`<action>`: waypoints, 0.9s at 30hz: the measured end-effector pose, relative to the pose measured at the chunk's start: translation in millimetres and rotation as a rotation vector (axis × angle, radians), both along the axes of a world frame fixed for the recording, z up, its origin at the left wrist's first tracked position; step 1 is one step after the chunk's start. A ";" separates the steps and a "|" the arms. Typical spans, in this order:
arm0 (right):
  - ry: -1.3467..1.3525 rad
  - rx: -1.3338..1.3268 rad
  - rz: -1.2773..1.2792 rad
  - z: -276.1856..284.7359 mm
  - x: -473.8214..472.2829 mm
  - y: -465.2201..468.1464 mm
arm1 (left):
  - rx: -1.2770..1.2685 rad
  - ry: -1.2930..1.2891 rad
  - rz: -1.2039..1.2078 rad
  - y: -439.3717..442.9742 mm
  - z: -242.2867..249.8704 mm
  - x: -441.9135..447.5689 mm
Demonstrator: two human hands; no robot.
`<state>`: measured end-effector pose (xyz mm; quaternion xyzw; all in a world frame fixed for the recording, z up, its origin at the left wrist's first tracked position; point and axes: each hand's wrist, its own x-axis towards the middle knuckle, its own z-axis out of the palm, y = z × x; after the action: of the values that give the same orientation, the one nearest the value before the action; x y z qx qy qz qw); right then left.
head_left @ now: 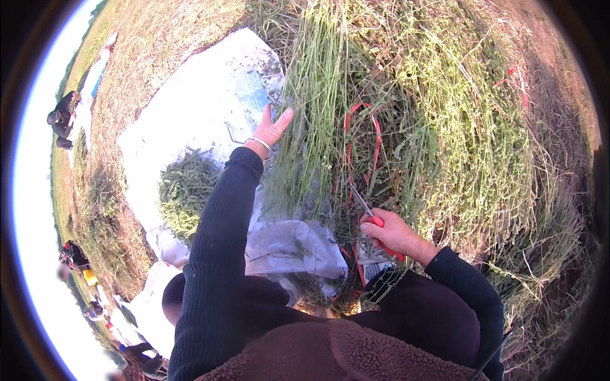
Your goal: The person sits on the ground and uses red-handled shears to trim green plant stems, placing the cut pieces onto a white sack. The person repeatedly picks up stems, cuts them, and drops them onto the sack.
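My left hand [272, 129] reaches over a white sheet [176, 105], fingers apart, beside a bunch of long green stems [314, 105]; I see nothing held in it. In my right hand [391, 233] are scissors with red handles [377, 221], their blades pointing up and left into the plants. A looped red strap [377, 133] lies on the stems above the blades. Leafy cut plant tops [188, 190] form a small heap on the sheet, left of my left forearm. A clear bluish piece of plastic [251, 90] lies past my left fingertips.
A large pile of green plants [467, 143] spreads on the right, with another red strap [524, 88] at its far side. Crumpled white plastic [300, 247] lies before my knees. Dry straw covers the ground at upper left. A person in dark clothing [64, 119] is far left, with others below.
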<state>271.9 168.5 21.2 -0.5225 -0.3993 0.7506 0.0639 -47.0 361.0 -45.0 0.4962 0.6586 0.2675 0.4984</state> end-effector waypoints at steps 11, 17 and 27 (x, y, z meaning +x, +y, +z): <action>0.062 -0.076 -0.106 1.6 8.1 4.3 | -0.200 0.249 0.065 6.5 0.3 80.9; 0.057 0.021 -0.132 27.9 23.6 11.0 | -0.314 -0.676 0.028 -25.3 82.8 62.1; -0.068 0.384 -0.304 147.6 50.3 9.4 | -0.129 -0.906 -0.124 -58.0 187.4 37.0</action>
<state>322.2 177.8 168.7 -0.5797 -0.4537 0.6246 0.2607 -10.0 303.0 142.4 0.3358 0.3584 0.3856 0.7811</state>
